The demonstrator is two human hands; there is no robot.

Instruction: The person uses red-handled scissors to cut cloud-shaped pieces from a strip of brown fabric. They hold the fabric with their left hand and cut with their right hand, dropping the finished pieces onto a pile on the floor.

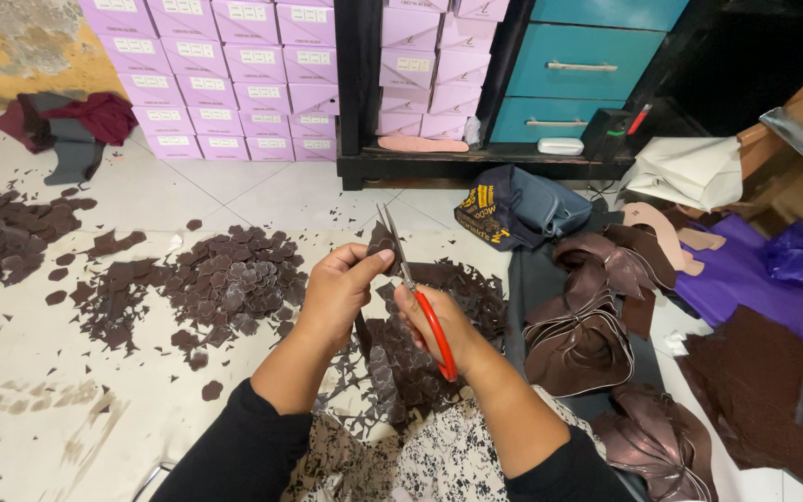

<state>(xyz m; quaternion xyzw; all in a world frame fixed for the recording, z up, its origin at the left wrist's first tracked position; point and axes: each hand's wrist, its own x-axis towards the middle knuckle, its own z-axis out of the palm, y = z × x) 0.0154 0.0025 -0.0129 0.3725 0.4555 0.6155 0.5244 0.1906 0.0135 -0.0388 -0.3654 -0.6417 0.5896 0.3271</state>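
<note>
Brown scrap (382, 244) (mostly hidden) between scissors (411, 284), hands.

Your right hand (443, 325) grips red-handled scissors (415, 293), blades up; your left hand (336, 290) pinches dark brown piece (381, 244) against blades.

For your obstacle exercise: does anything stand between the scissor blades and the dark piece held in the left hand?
Nothing visible does. The left hand pinches the dark piece right at the open blades of the scissors, which the right hand holds by the red handles. The blades already meet the piece's edge.
</note>
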